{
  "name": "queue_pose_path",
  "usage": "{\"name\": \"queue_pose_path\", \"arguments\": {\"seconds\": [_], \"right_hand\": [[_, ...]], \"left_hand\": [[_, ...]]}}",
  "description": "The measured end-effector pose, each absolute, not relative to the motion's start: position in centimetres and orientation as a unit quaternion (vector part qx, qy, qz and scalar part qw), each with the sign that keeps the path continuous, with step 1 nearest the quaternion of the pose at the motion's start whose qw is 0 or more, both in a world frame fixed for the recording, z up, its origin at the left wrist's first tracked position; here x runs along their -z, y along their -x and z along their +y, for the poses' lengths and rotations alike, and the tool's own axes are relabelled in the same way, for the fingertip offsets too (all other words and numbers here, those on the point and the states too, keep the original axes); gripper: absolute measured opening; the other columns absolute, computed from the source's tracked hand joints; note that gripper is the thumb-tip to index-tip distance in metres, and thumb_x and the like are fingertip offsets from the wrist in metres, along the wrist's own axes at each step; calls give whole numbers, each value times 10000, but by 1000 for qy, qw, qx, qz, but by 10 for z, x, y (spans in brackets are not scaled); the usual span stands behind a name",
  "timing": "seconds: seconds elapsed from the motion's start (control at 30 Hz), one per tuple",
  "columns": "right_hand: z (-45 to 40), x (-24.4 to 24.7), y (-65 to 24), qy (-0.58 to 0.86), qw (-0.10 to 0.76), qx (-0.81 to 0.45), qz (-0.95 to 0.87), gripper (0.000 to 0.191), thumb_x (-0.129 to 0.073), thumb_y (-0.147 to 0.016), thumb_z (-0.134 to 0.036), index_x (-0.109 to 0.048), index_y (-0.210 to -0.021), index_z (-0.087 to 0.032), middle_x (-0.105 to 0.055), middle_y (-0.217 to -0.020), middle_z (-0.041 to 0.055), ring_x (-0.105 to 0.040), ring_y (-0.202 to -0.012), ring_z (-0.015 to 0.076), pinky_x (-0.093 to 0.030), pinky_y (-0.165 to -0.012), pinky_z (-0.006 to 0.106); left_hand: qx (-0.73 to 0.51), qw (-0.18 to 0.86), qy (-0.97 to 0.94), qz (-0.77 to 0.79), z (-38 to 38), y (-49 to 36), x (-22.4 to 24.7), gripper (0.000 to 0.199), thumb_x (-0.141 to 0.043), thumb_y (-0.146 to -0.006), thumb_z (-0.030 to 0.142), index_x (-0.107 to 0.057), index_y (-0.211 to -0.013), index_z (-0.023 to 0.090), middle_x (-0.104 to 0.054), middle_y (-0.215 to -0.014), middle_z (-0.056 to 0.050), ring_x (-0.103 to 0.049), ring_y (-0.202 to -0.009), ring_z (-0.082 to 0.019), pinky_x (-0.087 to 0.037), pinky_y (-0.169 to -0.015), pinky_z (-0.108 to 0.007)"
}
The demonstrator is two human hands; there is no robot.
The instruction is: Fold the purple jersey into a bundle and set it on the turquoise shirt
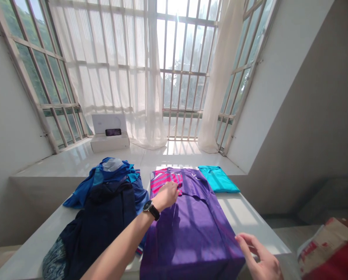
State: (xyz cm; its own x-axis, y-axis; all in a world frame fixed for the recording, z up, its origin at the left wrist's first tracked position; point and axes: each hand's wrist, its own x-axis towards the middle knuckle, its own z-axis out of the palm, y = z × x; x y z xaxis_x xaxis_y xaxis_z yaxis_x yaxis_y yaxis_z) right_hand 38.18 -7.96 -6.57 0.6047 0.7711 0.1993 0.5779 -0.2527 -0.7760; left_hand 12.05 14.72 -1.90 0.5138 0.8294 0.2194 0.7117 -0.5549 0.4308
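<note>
A purple garment (195,229) lies spread over the white table (250,221), its lower part hanging over the front edge. Its upper left part shows pink and purple stripes. My left hand (168,194), with a black watch on the wrist, is closed on the striped part (159,181). Near the garment's lower right edge is my right hand (260,256), thumb and fingers curved apart, the fingertips close to the cloth; whether they touch it is unclear.
Dark and blue clothes (109,214) are heaped at the left. A folded turquoise garment (219,179) lies at the back right. On the windowsill (141,157) stands a white box (109,144) with a phone (113,132). A red and tan bag (327,249) is at the lower right.
</note>
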Motion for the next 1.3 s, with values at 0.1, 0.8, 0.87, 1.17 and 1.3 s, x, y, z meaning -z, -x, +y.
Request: {"name": "queue_pose_path", "arguments": {"seconds": [0.1, 0.8, 0.87, 1.17, 1.3], "right_hand": [[-21, 41, -347, 663, 415, -152, -604, 302, -540, -906, -553, -705, -939, -301, -773, -1018, 75, -712, -976, 288, -560, -896, 378], [229, 74, -342, 569, 195, -145, -786, 384, -385, -950, -204, -676, -1199, -180, -728, -1214, 126, -674, -1135, 226, -506, -1043, 374], [240, 72, -359, 577, 171, -140, -786, 377, -421, -917, -181, -684, -1187, -182, -734, -1210, 120, -673, -1135, 226, -505, -1034, 359], [289, 39, -433, 684, 119, -42, -718, 353, -417, -914, -172, -682, -1146, -143, -690, -1180, 185, -606, -1137, 303, -431, -1018, 427], [290, 35, -426, 630, 82, -67, -769, 320, -494, -907, -214, -711, -1142, -199, -724, -1180, 107, -651, -1064, 236, -464, -949, 311]], "left_hand": [[-169, 130, -852, 479, 183, -126, 32, 526, -338, -1026, 408, -650, -1262, 56, -637, -1299, -207, -565, -1226, -374, -393, -1077, -488], [-151, 103, -840, 511, 228, -133, 62, 662, -321, -1008, 533, -430, -1525, 134, -326, -1641, -159, -240, -1516, -377, -173, -1236, -546], [-159, 103, -847, 497, 222, -143, 65, 622, -327, -1014, 523, -416, -1543, 208, -328, -1652, -100, -243, -1517, -357, -164, -1244, -520], [-151, 121, -860, 473, 219, -142, 69, 652, -312, -1001, 569, -439, -1539, 221, -346, -1641, -119, -242, -1518, -363, -125, -1247, -560], [-170, 141, -860, 461, 216, -143, 70, 647, -367, -988, 535, -459, -1528, 191, -361, -1630, -142, -220, -1527, -376, -104, -1243, -592]]}}
